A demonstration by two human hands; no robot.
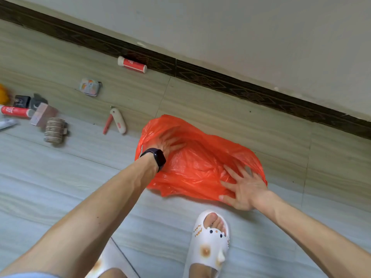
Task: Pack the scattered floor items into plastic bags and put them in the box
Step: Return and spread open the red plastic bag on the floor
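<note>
Thin orange plastic bag [200, 163] lies crumpled on the grey tiled floor [60, 173], near its far edge by the dark skirting [241, 87]. The left hand [170, 142] is inside the bag, fingers spread behind the film; the right hand [245, 187] presses flat on its other end, fingers wide. A red-and-white tube [132, 64] lies against the skirting

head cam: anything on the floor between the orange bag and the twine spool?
Yes, in the head view: a pink-and-white folding cutter lies between the twine spool and the orange bag, apart from both.
</note>
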